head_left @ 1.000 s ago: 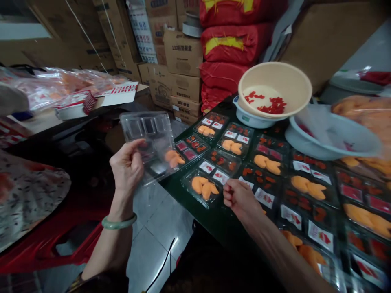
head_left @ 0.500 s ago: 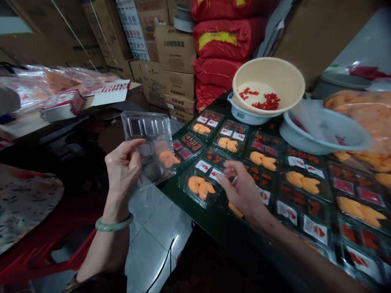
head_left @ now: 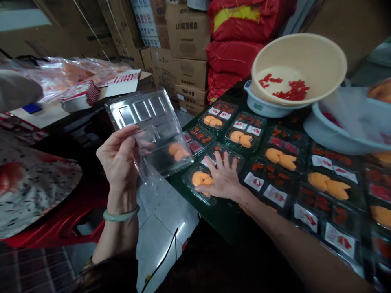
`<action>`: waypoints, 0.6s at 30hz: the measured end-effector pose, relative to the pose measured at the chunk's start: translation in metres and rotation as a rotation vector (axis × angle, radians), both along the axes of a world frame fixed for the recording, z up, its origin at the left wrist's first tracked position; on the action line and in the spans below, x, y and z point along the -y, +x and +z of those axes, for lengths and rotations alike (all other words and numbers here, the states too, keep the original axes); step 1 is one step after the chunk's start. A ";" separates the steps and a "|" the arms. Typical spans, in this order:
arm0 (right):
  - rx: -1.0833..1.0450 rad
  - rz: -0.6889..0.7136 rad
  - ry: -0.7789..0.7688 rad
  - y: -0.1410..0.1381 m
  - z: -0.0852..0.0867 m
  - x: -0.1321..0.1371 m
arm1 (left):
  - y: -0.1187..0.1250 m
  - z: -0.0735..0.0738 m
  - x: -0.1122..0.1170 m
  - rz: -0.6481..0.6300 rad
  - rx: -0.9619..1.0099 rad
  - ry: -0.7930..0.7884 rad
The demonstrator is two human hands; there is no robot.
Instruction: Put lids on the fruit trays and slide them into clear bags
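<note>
- White patterned fabric [head_left: 36, 191] lay at far left, beside the person.
- Left hand [head_left: 117, 169], wearing a green bangle [head_left: 120, 215], was closed on the edge of a clear plastic tray [head_left: 149, 130], holding it in the air above the floor, tilted.
- That tray looked light, stiff but thin, and slippery; its rim seemed the safest hold.
- Right hand [head_left: 224, 179] lay open, palm down with fingers spread, grasping nothing, on a filled tray [head_left: 191, 181] on a dark table [head_left: 214, 215].
- Rows of filled trays [head_left: 281, 162] ran rightward, below a cream bowl [head_left: 297, 69] of red pieces on a scale [head_left: 259, 106].
</note>
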State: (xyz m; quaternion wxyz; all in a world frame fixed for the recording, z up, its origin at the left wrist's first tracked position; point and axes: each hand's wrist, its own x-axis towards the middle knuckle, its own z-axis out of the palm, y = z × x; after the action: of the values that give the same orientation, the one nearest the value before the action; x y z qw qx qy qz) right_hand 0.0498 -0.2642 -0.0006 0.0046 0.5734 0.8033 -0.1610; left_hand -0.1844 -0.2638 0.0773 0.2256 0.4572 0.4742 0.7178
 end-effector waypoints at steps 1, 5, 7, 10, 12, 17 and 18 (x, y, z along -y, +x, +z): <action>-0.006 -0.005 0.001 -0.002 0.002 0.001 | 0.001 0.002 -0.002 -0.013 0.053 0.016; -0.049 -0.034 0.019 -0.009 0.009 0.015 | 0.006 0.009 -0.007 -0.070 0.206 -0.010; -0.083 -0.022 0.057 -0.012 0.009 0.028 | 0.009 0.009 -0.006 -0.081 0.203 -0.027; -0.118 0.022 0.077 -0.015 0.007 0.041 | 0.015 0.008 -0.004 -0.085 0.170 -0.041; -0.121 0.041 0.031 -0.015 0.007 0.043 | 0.020 0.008 -0.004 -0.096 0.187 -0.052; -0.076 0.080 -0.011 -0.019 0.010 0.028 | 0.039 0.007 -0.007 -0.142 0.232 -0.045; -0.067 0.074 0.005 -0.021 0.011 0.024 | 0.043 0.007 -0.008 -0.159 0.220 -0.041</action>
State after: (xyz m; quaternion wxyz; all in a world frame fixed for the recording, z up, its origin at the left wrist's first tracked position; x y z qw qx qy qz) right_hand 0.0293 -0.2878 0.0103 -0.0178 0.5375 0.8241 -0.1781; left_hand -0.1414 -0.2561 0.0843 0.3420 0.4070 0.4233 0.7336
